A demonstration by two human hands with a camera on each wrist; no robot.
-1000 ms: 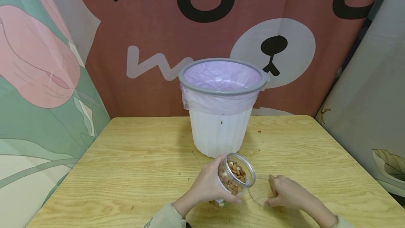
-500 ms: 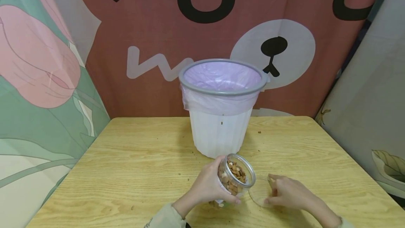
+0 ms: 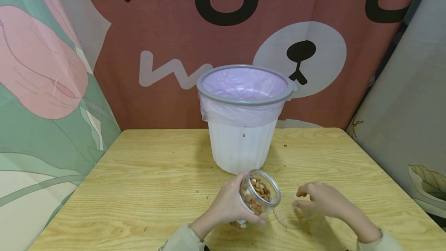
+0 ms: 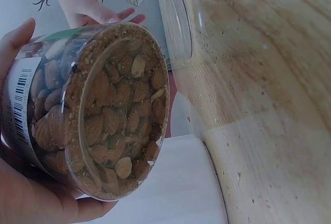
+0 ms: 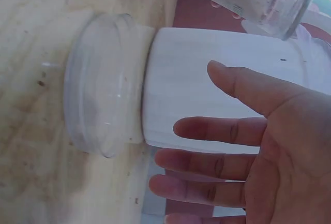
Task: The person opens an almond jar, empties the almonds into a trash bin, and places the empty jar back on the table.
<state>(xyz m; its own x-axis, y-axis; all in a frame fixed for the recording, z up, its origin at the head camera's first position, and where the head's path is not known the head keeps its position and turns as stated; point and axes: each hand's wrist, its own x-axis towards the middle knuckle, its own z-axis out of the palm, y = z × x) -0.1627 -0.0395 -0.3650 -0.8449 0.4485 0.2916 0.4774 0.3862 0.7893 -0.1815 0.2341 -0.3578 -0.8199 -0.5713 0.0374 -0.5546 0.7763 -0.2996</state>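
Note:
My left hand [image 3: 228, 201] grips a clear jar [image 3: 260, 189] of almonds, tilted with its uncovered mouth up and to the right. In the left wrist view, almonds [image 4: 119, 105] and crumbs fill the jar's bottom, and a barcode label [image 4: 23, 100] shows on its side. Just right of the jar, a clear round lid [image 3: 287, 220] lies on the table. Above and beside that lid is my right hand [image 3: 324, 200], holding nothing. In the right wrist view its fingers [image 5: 207, 162] are spread and straight, apart from the lid.
A white bin [image 3: 242, 146] with a grey rim and a purple liner bag [image 3: 244, 84] stands upright behind the jar. Small dark crumbs [image 3: 285, 145] are scattered over the wooden table [image 3: 156, 181]. A printed curtain [image 3: 167, 30] hangs behind the table's far edge.
My right hand has let go of the lid and lifted slightly up and away, leaving it on the table. The left hand and jar have stayed in place.

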